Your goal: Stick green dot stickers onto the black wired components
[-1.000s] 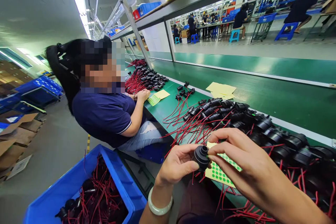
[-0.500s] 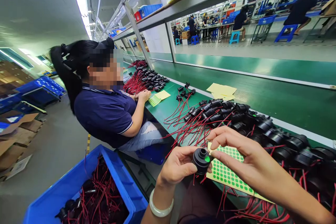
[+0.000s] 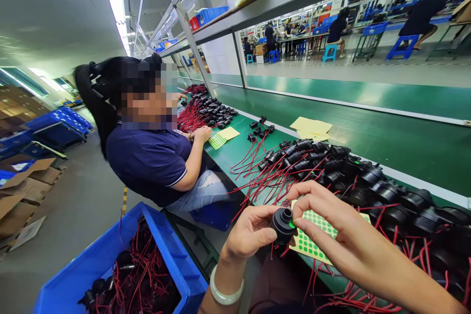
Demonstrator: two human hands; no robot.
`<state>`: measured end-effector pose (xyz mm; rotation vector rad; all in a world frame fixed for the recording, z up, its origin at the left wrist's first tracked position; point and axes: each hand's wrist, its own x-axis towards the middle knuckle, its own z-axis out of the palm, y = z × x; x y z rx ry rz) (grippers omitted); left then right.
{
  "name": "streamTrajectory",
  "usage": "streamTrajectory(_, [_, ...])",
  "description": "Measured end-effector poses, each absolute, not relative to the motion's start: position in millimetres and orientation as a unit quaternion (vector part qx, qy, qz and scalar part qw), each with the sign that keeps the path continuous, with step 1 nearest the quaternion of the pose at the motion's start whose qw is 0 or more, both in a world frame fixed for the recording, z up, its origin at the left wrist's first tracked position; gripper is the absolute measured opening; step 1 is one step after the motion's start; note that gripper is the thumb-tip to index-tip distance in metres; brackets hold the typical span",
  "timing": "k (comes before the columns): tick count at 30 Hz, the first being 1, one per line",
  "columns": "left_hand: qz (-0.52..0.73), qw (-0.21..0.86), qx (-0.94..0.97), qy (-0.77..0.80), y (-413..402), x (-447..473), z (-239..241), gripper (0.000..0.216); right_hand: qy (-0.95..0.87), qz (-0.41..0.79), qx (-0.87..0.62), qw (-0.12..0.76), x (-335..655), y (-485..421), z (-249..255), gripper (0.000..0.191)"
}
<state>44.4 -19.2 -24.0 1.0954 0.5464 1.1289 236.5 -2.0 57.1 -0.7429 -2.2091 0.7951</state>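
My left hand (image 3: 247, 233) grips a black round part with a stepped top (image 3: 282, 225) between thumb and fingers. Short red wire ends show below it. A green dot sticker (image 3: 292, 224) is on the part's right side. The thumb and forefinger tips of my right hand (image 3: 320, 218) come together at this sticker, partly covering it. Beneath my right hand lies a pale yellow sheet of green dot stickers (image 3: 312, 243), partly hidden by the hand.
Many similar black parts with red wires (image 3: 305, 154) are heaped along the green bench (image 3: 235, 157). Yellow paper sheets (image 3: 311, 126) lie beyond. A blue bin (image 3: 84, 274) of wired parts stands at lower left. A co-worker (image 3: 147, 157) sits at my left.
My right thumb and forefinger have moved left and closed in on the green dot on the part. The left hand keeps its grip, almost unmoved.
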Motion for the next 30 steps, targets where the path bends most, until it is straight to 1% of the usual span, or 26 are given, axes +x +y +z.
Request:
streamTrajectory(8, [0.521, 0.68, 0.469, 0.217, -17.9, 49.2, -23.5, 0.047, -0.87, 0.253, -0.263, 0.332, 240.1, -8.5, 57.0, 0.012])
streamTrajectory(13, [0.524, 0.681, 0.455, 0.234, -19.5, 49.6, -19.9, 0.044, -0.885, 0.215, -0.256, 0.324, 236.7, -6.0, 59.5, 0.011])
streamTrajectory(17, [0.523, 0.679, 0.458, 0.238, -20.5, 48.8, -18.9, 0.044, -0.885, 0.176, -0.258, 0.345, 232.7, -5.2, 56.8, 0.01])
streamTrajectory(22, [0.515, 0.671, 0.467, 0.257, -20.6, 46.8, -21.4, 0.053, -0.878, 0.146, -0.269, 0.367, 230.5, -4.9, 55.2, 0.011])
streamTrajectory(26, [0.515, 0.68, 0.463, 0.24, -20.5, 47.1, -24.0, 0.048, -0.865, 0.151, -0.279, 0.388, 231.5, -4.8, 55.4, 0.009])
streamTrajectory(30, [0.526, 0.685, 0.454, 0.219, -20.6, 48.0, -22.8, 0.047, -0.859, 0.144, -0.256, 0.42, 235.7, -8.4, 55.5, 0.015])
